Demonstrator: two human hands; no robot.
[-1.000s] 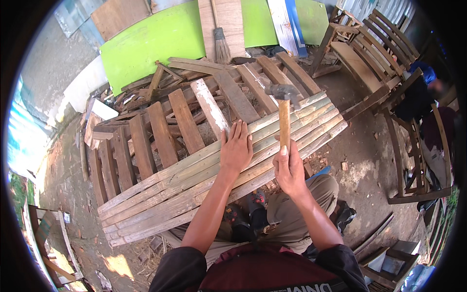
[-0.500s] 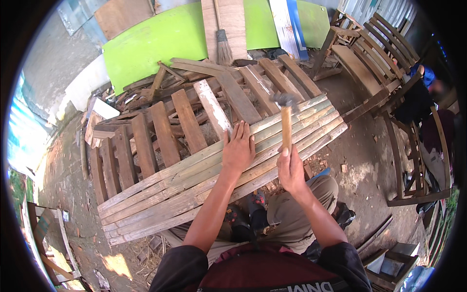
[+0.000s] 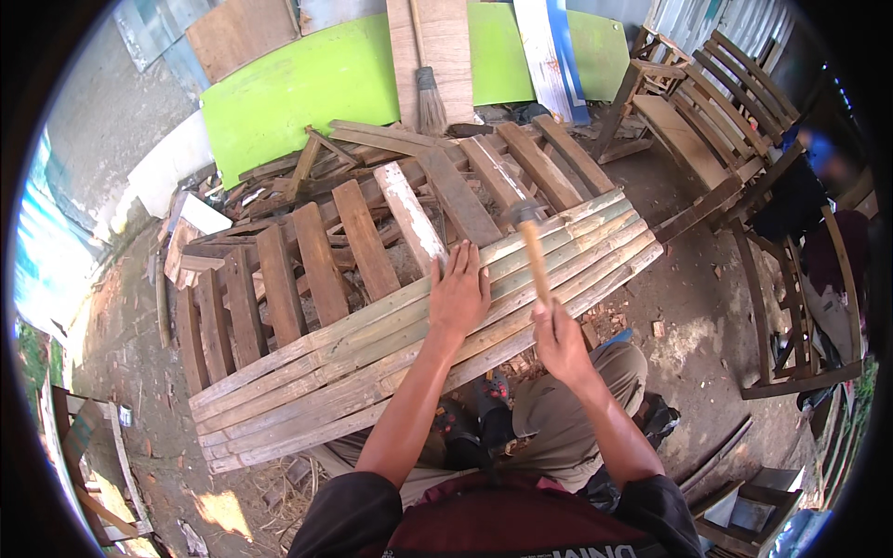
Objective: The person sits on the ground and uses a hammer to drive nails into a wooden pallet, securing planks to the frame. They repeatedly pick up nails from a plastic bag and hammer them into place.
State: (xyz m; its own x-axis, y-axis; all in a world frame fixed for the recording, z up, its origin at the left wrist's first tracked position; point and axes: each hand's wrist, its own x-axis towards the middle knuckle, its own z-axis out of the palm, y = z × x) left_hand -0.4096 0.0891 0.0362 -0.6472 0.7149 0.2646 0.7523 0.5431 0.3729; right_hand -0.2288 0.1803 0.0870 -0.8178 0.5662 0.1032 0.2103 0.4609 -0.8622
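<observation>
My left hand point(image 3: 459, 293) lies flat, fingers stretched, on a row of long pale slats point(image 3: 344, 372) that look like split bamboo. These rest side by side across the near part of a frame of dark wooden boards point(image 3: 319, 263). In my right hand point(image 3: 561, 340) is a hammer point(image 3: 534, 258), gripped by its wooden handle. Its head, slightly blurred, is over the far edge of the slats, right of my left hand; whether it touches them I cannot tell. A white-stained board point(image 3: 409, 214) runs up from beside my left fingertips.
Scrap wood point(image 3: 302, 167) is piled behind the frame. A broom point(image 3: 430, 98) leans against a plywood board there, beside a lime-green panel point(image 3: 307, 84). Wooden chairs point(image 3: 693, 130) stand at the right, where another person point(image 3: 833, 251) is partly visible. My knees are under the near slats.
The hammer's head has swung down and to the left, and its handle now tilts left. My left hand stays on the slats.
</observation>
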